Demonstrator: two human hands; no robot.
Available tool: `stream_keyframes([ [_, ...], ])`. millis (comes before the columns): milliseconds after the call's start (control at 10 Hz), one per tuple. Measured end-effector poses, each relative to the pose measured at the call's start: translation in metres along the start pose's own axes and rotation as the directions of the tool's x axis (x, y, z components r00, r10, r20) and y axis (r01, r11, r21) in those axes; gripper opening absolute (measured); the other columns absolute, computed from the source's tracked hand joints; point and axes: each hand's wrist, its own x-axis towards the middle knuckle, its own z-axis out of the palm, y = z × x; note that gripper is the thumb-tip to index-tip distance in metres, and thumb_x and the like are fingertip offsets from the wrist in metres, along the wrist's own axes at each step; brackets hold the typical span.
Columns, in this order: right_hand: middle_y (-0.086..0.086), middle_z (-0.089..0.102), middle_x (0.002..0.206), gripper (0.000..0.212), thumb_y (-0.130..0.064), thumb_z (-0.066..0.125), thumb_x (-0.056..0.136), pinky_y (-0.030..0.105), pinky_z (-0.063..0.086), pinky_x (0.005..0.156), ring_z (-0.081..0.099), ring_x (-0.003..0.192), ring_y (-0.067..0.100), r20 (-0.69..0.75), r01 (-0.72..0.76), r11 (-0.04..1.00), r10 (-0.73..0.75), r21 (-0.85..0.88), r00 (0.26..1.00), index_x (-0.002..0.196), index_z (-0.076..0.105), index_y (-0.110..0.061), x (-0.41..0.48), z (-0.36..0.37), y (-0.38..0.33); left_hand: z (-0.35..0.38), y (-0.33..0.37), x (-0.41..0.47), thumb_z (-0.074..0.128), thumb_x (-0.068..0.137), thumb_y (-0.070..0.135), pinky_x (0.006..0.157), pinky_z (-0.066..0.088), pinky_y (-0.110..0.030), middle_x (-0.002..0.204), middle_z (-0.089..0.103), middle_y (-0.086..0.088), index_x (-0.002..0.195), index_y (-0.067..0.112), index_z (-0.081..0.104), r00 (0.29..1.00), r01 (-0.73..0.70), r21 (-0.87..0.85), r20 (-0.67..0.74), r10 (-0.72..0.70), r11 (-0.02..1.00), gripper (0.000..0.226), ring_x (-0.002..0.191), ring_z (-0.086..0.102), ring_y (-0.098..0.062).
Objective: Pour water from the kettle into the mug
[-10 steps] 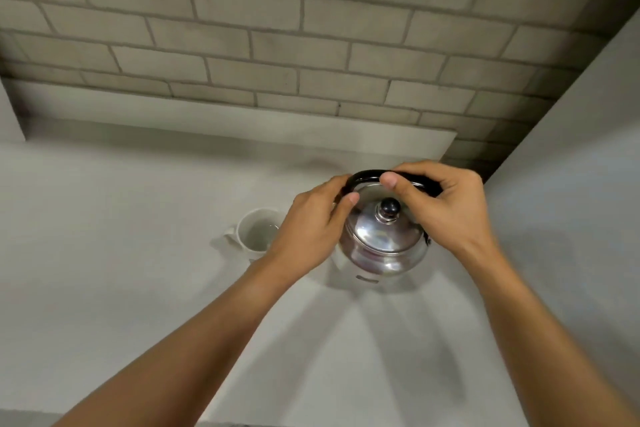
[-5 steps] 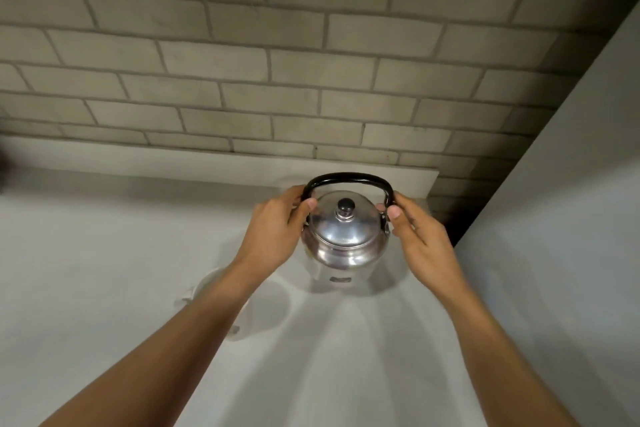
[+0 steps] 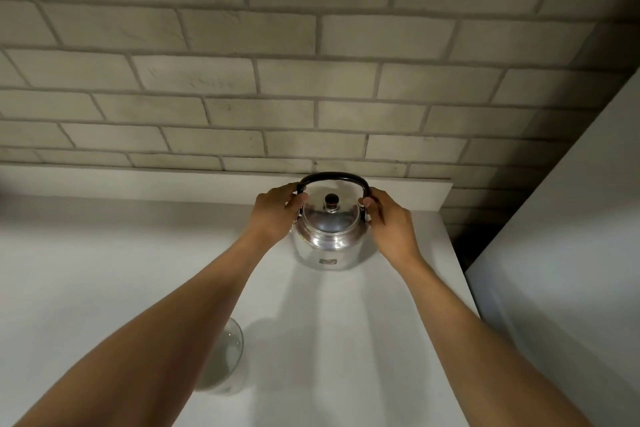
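Overhead, grey brick wall (image 3: pixel 311 87) behind white counter (image 3: pixel 104 270); steel kettle (image 3: pixel 327 239) upright near back edge, left hand (image 3: pixel 275 215) and right hand (image 3: pixel 389 222) flanking it, fingertips pinching the handle (image 3: pixel 332 177) ends; mug (image 3: pixel 225 357) mostly hidden under left forearm.

Pale grey brick wall (image 3: pixel 284 87), white countertop (image 3: pixel 104 270) with low upstand, white panel (image 3: pixel 571 253) on right, dim corner shadow
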Motion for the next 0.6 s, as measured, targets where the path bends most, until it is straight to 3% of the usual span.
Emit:
stream_keyframes([
  [100, -0.019, 0.068, 0.095, 0.029, -0.03, 0.045, 0.109, -0.002, 0.039, 0.069, 0.062, 0.084, -0.009, 0.017, -0.032, 0.999, 0.032, 0.008, 0.999, 0.123, 0.068, -0.022, 0.011, 0.01, 0.011, 0.005, -0.01, 0.016, 0.055, 0.109, 0.028, 0.088, 0.048, -0.033, 0.099, 0.079, -0.01, 0.124, 0.015, 0.072, 0.999, 0.028, -0.032, 0.04, -0.027, 0.999, 0.026, 0.094, 0.074, -0.032],
  [200, -0.012, 0.071, 0.106, 0.031, -0.031, 0.046, 0.109, 0.002, 0.044, 0.075, 0.067, 0.093, 0.008, 0.036, -0.074, 0.997, 0.073, 0.002, 0.997, 0.129, 0.067, -0.023, 0.018, 0.016, 0.021, 0.011, -0.021, 0.028, 0.058, 0.107, 0.025, 0.084, 0.051, -0.031, 0.086, 0.074, -0.001, 0.12, 0.015, 0.073, 0.997, 0.031, -0.07, 0.075, -0.025, 0.997, 0.022, 0.082, 0.075, -0.028],
  [300, -0.007, 0.075, 0.111, 0.03, -0.029, 0.047, 0.108, 0.031, 0.058, 0.088, 0.071, 0.099, 0.016, 0.039, -0.106, 0.993, 0.104, 0.048, 0.994, 0.13, 0.066, -0.024, 0.024, 0.021, 0.028, 0.015, -0.029, 0.038, 0.06, 0.106, 0.024, 0.079, 0.054, -0.027, 0.086, 0.073, 0.001, 0.123, 0.018, 0.074, 0.997, 0.021, -0.115, 0.071, -0.013, 0.993, 0.022, 0.074, 0.072, -0.02],
  [400, -0.004, 0.076, 0.112, 0.03, -0.03, 0.048, 0.107, 0.04, 0.058, 0.091, 0.072, 0.099, 0.018, 0.025, -0.125, 0.99, 0.123, 0.071, 0.992, 0.13, 0.066, -0.026, 0.026, 0.025, 0.03, 0.017, -0.032, 0.045, 0.061, 0.105, 0.024, 0.087, 0.057, -0.032, 0.094, 0.076, -0.006, 0.128, 0.021, 0.074, 0.998, 0.019, -0.135, 0.066, -0.01, 0.991, 0.026, 0.084, 0.076, -0.028],
  [500, -0.006, 0.076, 0.111, 0.031, -0.028, 0.05, 0.107, 0.037, 0.058, 0.092, 0.072, 0.101, 0.017, 0.032, -0.133, 0.986, 0.13, 0.101, 0.991, 0.133, 0.066, -0.029, 0.028, 0.024, 0.033, 0.018, -0.035, 0.049, 0.064, 0.104, 0.026, 0.087, 0.059, -0.031, 0.104, 0.08, -0.008, 0.13, 0.025, 0.072, 0.997, 0.026, -0.154, 0.079, -0.014, 0.988, 0.027, 0.08, 0.076, -0.021],
  [600, -0.009, 0.072, 0.123, 0.036, -0.024, 0.053, 0.108, 0.012, 0.051, 0.089, 0.07, 0.112, 0.016, 0.057, -0.129, 0.989, 0.125, 0.071, 0.991, 0.142, 0.062, -0.028, 0.026, 0.022, 0.033, 0.015, -0.036, 0.052, 0.067, 0.102, 0.032, 0.077, 0.051, -0.012, 0.127, 0.073, -0.001, 0.146, 0.026, 0.06, 0.995, 0.036, -0.146, 0.095, -0.022, 0.989, 0.045, 0.087, 0.073, -0.015],
])
